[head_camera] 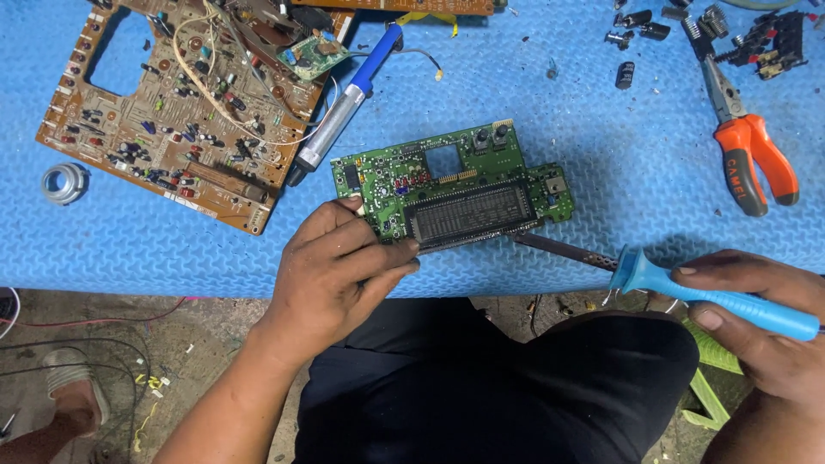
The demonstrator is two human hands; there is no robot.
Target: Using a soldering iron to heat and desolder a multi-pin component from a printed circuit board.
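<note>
A green circuit board (447,167) with a dark rectangular display along its near edge lies on the blue foam mat (559,103). My left hand (331,271) grips the board's near left corner, thumb on top and fingers against the display's edge. In my right hand (760,309) is a soldering iron with a blue handle (713,296). Its dark metal shaft points left, and the tip meets the board's near edge under the display's right end.
A large brown circuit board (172,112) with loose wires lies at the far left. Next to it rests a blue and silver desoldering pump (344,103). Orange-handled pliers (748,146) and small black parts (640,30) sit at the far right. A solder roll (64,182) is at the left edge.
</note>
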